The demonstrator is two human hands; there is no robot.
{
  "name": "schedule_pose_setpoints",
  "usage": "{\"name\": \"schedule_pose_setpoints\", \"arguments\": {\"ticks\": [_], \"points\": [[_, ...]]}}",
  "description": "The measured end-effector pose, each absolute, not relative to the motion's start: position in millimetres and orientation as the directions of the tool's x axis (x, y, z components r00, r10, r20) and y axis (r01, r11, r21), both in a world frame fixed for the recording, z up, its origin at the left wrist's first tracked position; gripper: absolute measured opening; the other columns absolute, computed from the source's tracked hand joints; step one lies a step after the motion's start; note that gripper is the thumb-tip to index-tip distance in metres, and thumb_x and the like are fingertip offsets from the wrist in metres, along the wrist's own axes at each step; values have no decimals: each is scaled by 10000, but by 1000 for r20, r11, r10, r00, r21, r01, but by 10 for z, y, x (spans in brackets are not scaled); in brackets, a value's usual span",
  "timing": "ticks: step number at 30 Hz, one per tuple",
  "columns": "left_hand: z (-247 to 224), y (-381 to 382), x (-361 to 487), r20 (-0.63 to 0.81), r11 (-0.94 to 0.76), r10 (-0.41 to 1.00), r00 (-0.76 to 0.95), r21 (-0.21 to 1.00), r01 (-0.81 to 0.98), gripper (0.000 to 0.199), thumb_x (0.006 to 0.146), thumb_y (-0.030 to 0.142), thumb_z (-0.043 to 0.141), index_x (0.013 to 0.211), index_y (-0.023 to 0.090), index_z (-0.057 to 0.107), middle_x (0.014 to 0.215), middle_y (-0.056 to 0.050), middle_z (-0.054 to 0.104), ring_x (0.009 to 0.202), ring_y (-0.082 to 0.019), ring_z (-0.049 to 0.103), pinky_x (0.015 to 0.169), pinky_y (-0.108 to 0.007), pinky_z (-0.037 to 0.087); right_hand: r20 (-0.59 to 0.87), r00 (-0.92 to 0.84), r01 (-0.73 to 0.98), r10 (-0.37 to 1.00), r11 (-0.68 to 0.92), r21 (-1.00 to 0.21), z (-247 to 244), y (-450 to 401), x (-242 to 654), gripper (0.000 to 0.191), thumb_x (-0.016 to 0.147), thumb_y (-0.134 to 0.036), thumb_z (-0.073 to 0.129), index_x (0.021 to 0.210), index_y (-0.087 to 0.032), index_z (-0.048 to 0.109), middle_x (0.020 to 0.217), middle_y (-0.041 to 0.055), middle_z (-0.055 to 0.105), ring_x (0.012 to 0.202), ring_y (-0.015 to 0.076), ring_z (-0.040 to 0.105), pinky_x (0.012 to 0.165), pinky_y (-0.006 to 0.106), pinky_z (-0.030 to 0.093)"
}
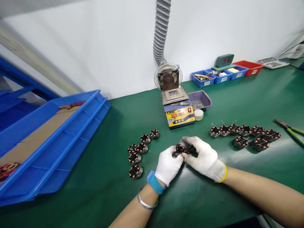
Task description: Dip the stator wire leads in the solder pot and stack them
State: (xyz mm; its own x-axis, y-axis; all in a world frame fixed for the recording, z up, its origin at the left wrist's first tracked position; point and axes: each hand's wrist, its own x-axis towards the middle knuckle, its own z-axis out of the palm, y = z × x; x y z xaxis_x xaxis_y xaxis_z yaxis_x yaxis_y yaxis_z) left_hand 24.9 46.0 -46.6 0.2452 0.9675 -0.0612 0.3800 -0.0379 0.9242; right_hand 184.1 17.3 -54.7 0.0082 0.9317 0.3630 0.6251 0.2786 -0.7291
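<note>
A motor stator (180,148) with copper windings is held between my two white-gloved hands over the green mat. My left hand (169,164), with a blue strap at its wrist, grips the stator's left side. On the other side my right hand (201,155) closes its thumb and fingers round it. Several wound stators (135,171) stand in a loose group to the left. Another cluster of stators (240,142) sits to the right, some with thin wire ends sticking up. Beyond my hands stands a yellow and blue solder pot (180,117) with a lit red display.
A fan (169,79) on a grey duct hose (161,31) is behind the pot. Beside it are a purple tray (201,98) and a white round block (198,114). Green-handled cutters (291,128) lie far right. Blue crates (78,129) fill the left; small bins (201,79) line the wall.
</note>
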Motion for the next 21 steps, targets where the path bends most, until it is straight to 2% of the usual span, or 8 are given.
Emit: {"name": "schedule_pose_setpoints", "arguments": {"ticks": [4,7,10,13,15,18,21], "points": [[-416,419,257,-129,49,917,377,976,214,100,735,250,642,747,194,560,678,12,607,608,-137,546,565,-249,441,287,34,564,957,218,-796,-543,163,1883,484,810,-283,620,1289,-215,590,1204,40,639,1035,158,647,909,289,564],[-392,394,241,-166,125,887,431,985,122,177,802,348,612,746,194,545,604,16,594,499,-118,511,483,-237,403,227,39,514,973,176,-840,-536,180,1915,496,830,-343,627,1307,-218,581,1204,41,643,1024,155,654,893,278,573],[-297,434,104,-209,206,847,489,977,61,210,830,373,588,744,183,570,512,17,583,389,-109,470,402,-225,350,174,85,494,981,111,-862,-540,233,1949,489,817,-347,637,1291,-234,596,1172,32,657,963,146,669,842,258,586],[-193,511,-101,-97,163,864,494,982,-93,244,830,392,617,732,174,572,449,26,552,337,-97,415,377,-222,311,110,150,450,983,31,-892,-551,279,1993,519,803,-364,648,1305,-245,590,1183,40,655,944,155,679,793,251,597],[-187,541,-175,-13,88,919,394,981,-172,314,876,459,577,744,175,554,461,23,555,352,-99,427,395,-226,320,71,161,416,984,-2,-909,-552,279,2017,550,802,-387,656,1328,-248,573,1194,48,652,946,163,682,761,245,603],[-271,506,-103,15,10,964,265,995,-95,438,931,589,463,856,170,566,640,-18,636,492,-123,534,462,-236,378,117,136,456,984,43,-889,-543,236,2018,548,809,-376,661,1332,-245,565,1206,49,647,953,160,679,805,251,600],[-346,409,92,18,-40,956,293,997,71,399,917,576,509,856,186,566,722,-18,623,613,-141,552,557,-259,418,181,86,511,980,112,-852,-529,183,1979,509,826,-345,642,1319,-242,569,1212,49,642,958,155,675,829,258,596]]}}
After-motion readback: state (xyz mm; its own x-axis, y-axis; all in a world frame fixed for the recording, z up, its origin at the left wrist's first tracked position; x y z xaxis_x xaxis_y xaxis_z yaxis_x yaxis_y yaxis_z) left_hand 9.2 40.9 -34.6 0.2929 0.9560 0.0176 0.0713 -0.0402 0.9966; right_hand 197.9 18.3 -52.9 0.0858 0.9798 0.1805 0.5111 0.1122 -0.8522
